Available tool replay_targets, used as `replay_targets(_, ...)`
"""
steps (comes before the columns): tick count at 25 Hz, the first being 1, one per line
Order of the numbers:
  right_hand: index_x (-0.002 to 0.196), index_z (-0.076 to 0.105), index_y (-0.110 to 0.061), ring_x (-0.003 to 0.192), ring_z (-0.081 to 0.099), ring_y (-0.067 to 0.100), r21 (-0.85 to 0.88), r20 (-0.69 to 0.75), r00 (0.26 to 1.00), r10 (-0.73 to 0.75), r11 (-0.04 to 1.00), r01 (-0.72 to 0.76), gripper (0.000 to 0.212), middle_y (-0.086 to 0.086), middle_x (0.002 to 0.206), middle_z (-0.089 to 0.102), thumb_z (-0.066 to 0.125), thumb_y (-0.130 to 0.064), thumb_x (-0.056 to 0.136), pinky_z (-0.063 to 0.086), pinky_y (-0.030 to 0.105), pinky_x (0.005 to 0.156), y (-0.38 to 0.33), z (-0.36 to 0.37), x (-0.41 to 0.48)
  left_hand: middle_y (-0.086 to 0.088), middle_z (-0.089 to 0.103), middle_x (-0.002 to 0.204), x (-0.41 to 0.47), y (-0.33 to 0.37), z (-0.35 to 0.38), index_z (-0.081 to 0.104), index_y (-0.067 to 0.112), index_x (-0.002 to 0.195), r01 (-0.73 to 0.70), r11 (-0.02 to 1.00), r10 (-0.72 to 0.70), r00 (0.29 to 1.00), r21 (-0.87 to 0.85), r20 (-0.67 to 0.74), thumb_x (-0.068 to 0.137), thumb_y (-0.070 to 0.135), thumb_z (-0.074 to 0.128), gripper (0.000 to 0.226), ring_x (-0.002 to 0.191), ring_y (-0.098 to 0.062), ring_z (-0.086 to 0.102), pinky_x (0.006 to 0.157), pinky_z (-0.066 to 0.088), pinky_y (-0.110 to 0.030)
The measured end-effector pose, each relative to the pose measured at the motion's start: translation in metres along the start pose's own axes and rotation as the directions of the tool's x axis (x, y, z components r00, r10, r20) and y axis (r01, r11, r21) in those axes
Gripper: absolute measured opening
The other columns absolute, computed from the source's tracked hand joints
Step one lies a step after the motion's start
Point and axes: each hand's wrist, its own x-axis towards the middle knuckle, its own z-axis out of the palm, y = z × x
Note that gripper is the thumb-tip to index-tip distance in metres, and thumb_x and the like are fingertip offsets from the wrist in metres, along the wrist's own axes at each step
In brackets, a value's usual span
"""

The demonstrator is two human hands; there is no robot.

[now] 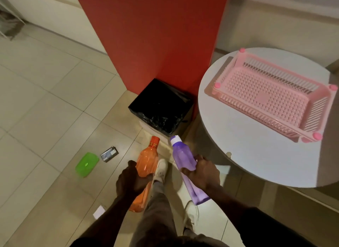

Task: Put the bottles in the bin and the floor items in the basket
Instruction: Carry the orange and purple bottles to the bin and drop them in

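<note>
My left hand (131,180) grips an orange plastic bottle (146,160) around its middle, its red cap pointing toward the bin. My right hand (202,171) holds a purple bottle (182,155) with a white cap, also pointing forward. Both bottle tops hover just short of the bin (161,107), a square box lined with a black bag, standing against a red wall. A pink slotted basket (271,94) rests on a round white table (247,155) to the right. On the floor at left lie a green lidded box (87,164), a small dark pack (109,154) and a white paper scrap (99,211).
The red wall panel (156,35) rises behind the bin. Beige floor tiles (45,99) stretch out to the left. My legs and white shoes (161,168) stand between the two bottles. The round table's edge is close to my right arm.
</note>
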Motion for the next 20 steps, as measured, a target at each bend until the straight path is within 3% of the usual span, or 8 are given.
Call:
replay_targets(3,0.12,0.063,-0.024,0.081,0.061,0.011,0.077,0.014,0.987,0.162,0.984,-0.162,0.069,-0.007,0.106,0.072,0.064,-0.08,0.078,0.049,0.024,0.071,-0.027,-0.003,0.043,-0.007,0.072,0.115,0.067,0.018,-0.01,0.048,0.014,0.133,0.004,1.0,-0.002,0.996,-0.016,0.089,0.076,0.068,0.079,0.085,0.102,-0.03,0.072,0.08,0.054,-0.038)
replay_targets(10,0.119,0.061,-0.022,0.08,0.059,0.015,0.066,0.04,0.932,0.36,0.93,-0.362,0.065,-0.004,0.106,0.071,0.067,-0.074,0.08,0.042,0.026,0.067,-0.09,-0.009,0.163,-0.016,0.069,0.117,0.242,0.071,-0.037,0.054,0.005,0.125,-0.071,0.997,0.073,0.979,-0.014,0.189,0.075,0.07,0.079,0.086,0.107,-0.039,0.068,0.088,0.054,-0.041)
replay_targets(12,0.115,0.061,-0.021,0.074,0.058,0.012,0.052,0.057,0.924,0.377,0.924,-0.38,0.063,-0.005,0.097,0.069,0.067,-0.074,0.081,0.037,0.023,0.059,-0.107,-0.008,0.2,-0.018,0.069,0.119,0.286,0.085,-0.041,0.056,0.005,0.126,-0.087,0.996,0.087,0.977,-0.007,0.194,0.073,0.074,0.077,0.09,0.11,-0.04,0.067,0.089,0.053,-0.04)
replay_targets(15,0.107,0.063,-0.021,0.059,0.053,0.004,0.043,0.045,0.928,0.371,0.927,-0.373,0.062,-0.009,0.08,0.063,0.062,-0.078,0.082,0.034,0.018,0.051,-0.126,-0.002,0.255,-0.009,0.072,0.104,0.344,0.103,-0.04,0.063,0.008,0.117,-0.058,0.998,0.064,0.975,-0.033,0.213,0.069,0.081,0.076,0.088,0.091,-0.031,0.07,0.079,0.055,-0.038)
replay_targets(17,0.101,0.062,-0.018,0.055,0.057,0.005,0.065,0.099,0.931,0.352,0.931,-0.359,0.054,-0.008,0.073,0.062,0.062,-0.07,0.088,0.038,0.018,0.05,-0.134,0.005,0.293,-0.003,0.071,0.092,0.382,0.11,-0.032,0.066,0.009,0.11,-0.037,0.998,0.047,0.975,-0.047,0.216,0.063,0.087,0.073,0.092,0.079,-0.023,0.069,0.07,0.057,-0.036)
replay_targets(20,0.097,0.056,-0.018,0.054,0.06,0.005,0.142,0.1,0.915,0.392,0.904,-0.403,0.052,-0.007,0.071,0.059,0.068,-0.067,0.085,0.045,0.019,0.049,-0.139,0.012,0.351,-0.004,0.073,0.086,0.428,0.118,-0.019,0.066,0.01,0.109,-0.051,0.997,0.062,0.978,-0.059,0.2,0.058,0.094,0.067,0.099,0.072,-0.023,0.072,0.073,0.063,-0.041)
